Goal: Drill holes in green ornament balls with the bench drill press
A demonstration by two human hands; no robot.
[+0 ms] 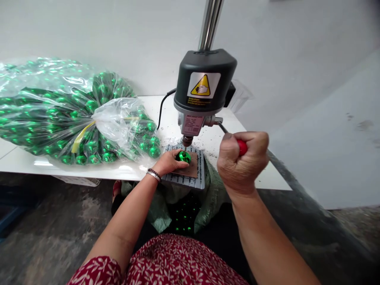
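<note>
My left hand (168, 162) grips a shiny green ball (184, 157) between thumb and fingers, on a brown board (191, 169). Under the board lies the grooved metal base plate (201, 174) of a small drill press (204, 79). The drill chuck (187, 141) is right above the ball, its bit at or very near the top; I cannot tell whether it has gone in. My right hand (242, 160) is closed round the red knob (242, 147) of the press's feed lever (222, 127).
A large tied clear plastic bag (53, 114) full of green balls fills the left of the white table (124, 171). Dark shavings lie around the base. A greenish open sack (212, 194) with more green balls hangs below the table's front edge. A black cable (161, 109) runs behind.
</note>
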